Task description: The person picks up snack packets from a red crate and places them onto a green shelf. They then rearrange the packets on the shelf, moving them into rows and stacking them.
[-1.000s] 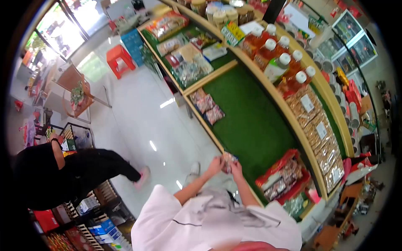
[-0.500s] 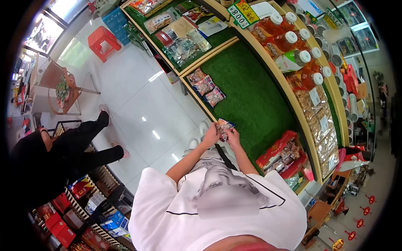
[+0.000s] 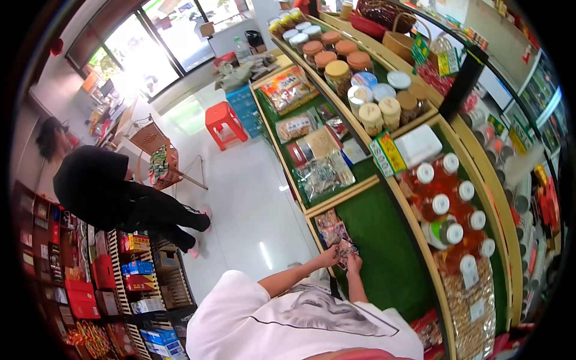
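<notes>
Both hands are closed on a small printed snack packet (image 3: 344,249) just over the near edge of the green-lined shelf. My left hand (image 3: 327,257) pinches its left side. My right hand (image 3: 354,263) grips the lower right side. Right beyond the fingers, similar snack packets (image 3: 330,225) lie in a row along the shelf's left rim. The green turf lining (image 3: 384,240) spreads out to the right of my hands. Part of a red box (image 3: 429,327) holding more packets shows near my right shoulder.
Bottles with white caps (image 3: 441,204) and bagged goods (image 3: 474,300) stand on the raised shelf at right. Jars (image 3: 360,63) fill the shelf farther back. A person in black (image 3: 96,180) stands at left, near a chair (image 3: 153,144) and red stool (image 3: 225,125).
The view has tilted up and swung, bringing the jars and the bright doorway into sight. My hands, still on the packet, are now close against the row of packets.
</notes>
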A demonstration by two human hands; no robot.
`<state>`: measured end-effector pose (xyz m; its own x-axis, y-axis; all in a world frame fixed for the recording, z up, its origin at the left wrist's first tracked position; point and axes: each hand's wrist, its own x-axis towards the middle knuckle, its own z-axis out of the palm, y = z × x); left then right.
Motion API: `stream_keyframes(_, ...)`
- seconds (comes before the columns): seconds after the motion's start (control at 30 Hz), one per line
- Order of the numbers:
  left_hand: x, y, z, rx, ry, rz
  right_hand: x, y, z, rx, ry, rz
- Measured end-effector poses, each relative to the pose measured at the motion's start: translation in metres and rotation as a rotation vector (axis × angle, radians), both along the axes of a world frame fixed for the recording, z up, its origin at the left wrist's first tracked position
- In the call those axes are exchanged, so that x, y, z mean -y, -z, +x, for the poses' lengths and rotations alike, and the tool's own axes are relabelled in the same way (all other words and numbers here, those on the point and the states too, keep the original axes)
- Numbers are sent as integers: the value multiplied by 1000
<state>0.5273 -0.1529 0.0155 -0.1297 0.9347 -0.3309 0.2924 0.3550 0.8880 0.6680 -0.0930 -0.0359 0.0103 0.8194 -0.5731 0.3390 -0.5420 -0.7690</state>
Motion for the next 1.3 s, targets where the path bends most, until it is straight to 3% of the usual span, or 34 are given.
stream_keyframes(0.13, -53, 71, -25, -294, 18, 296, -47, -23, -39, -303, 127, -99)
stream_keyframes(0.27, -110, 62, -57, -218, 58, 11, -96, -21, -79, -444, 181, -117)
stream_keyframes(0.4, -147, 66, -85, -209, 48, -28, -128, 51, -99, -494, 170, -83)
stream_keyframes(0.43, -156, 57, -97, -295, 82, -20, -137, 79, -113, -547, 285, -23)
stream_keyframes(0.53, -165, 91, -115, -358, 177, -1, -148, 57, -148, -303, 240, -231)
stream_keyframes(0.57, -169, 96, -121, -412, 195, 64, -151, 41, -162, -299, 278, -260)
stream_keyframes(0.63, -177, 96, -127, -316, 245, -41, -152, 8, -180, -280, 356, -332)
stream_keyframes(0.73, -171, 95, -137, -383, 298, -13, -155, 63, -182, -261, 275, -183)
stream_keyframes(0.83, -165, 105, -138, -445, 316, 57, -159, 61, -184, -127, 236, -244)
stream_keyframes(0.87, -167, 111, -136, -447, 331, 82, -156, 42, -192, -74, 190, -96)
stream_keyframes(0.93, -173, 112, -135, -378, 366, 39, -159, 38, -189, 40, 184, -205)
stream_keyframes(1.13, -151, 79, -150, -343, 273, 183, -158, -16, -195, -85, 161, -386)
stream_keyframes(1.3, -112, 43, -170, -382, 301, 217, -129, -26, -207, 231, 186, 22)
